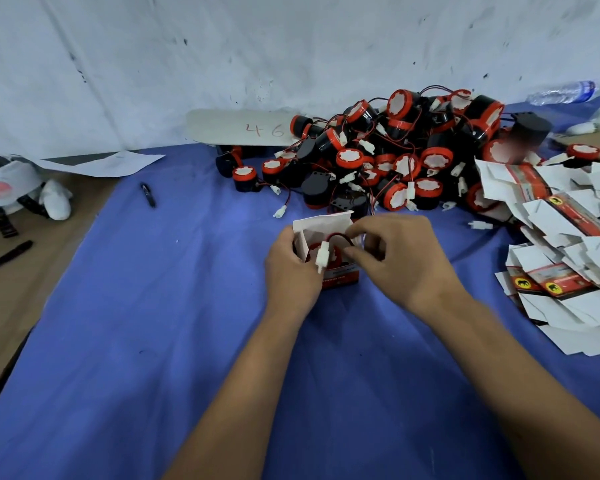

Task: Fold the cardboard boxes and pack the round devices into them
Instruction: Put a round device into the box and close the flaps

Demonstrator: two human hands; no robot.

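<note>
1. Head view: two bare forearms reach forward over a blue cloth (153, 306) that covers the work surface.
2. At the centre stands a small cardboard box (329, 251), upright, its top open and a white flap raised at the back. Its front panel is red with small print.
3. The left hand (293, 268) wraps the left side of the box, fingers curled around its wall and gripping it.
4. The right hand (395, 258) is over the right side of the opening, thumb and forefinger curled close together at a red and black wire (336, 236); whether they actually pinch it cannot be told.
5. Inside the box sits a round device (329, 254) with a red face, mostly hidden. Its white connector (323, 259) hangs over the front edge of the box.
6. Behind the box, well apart, is a heap of round devices (395, 154), black with red rims and trailing wires.
7. At the right edge lies a pile of flat unfolded boxes (561, 244), white with red and black printed bands.
8. A black pen (148, 195) lies on the cloth to the left, and a clear plastic bottle (565, 92) lies on its side at the far right.
</note>
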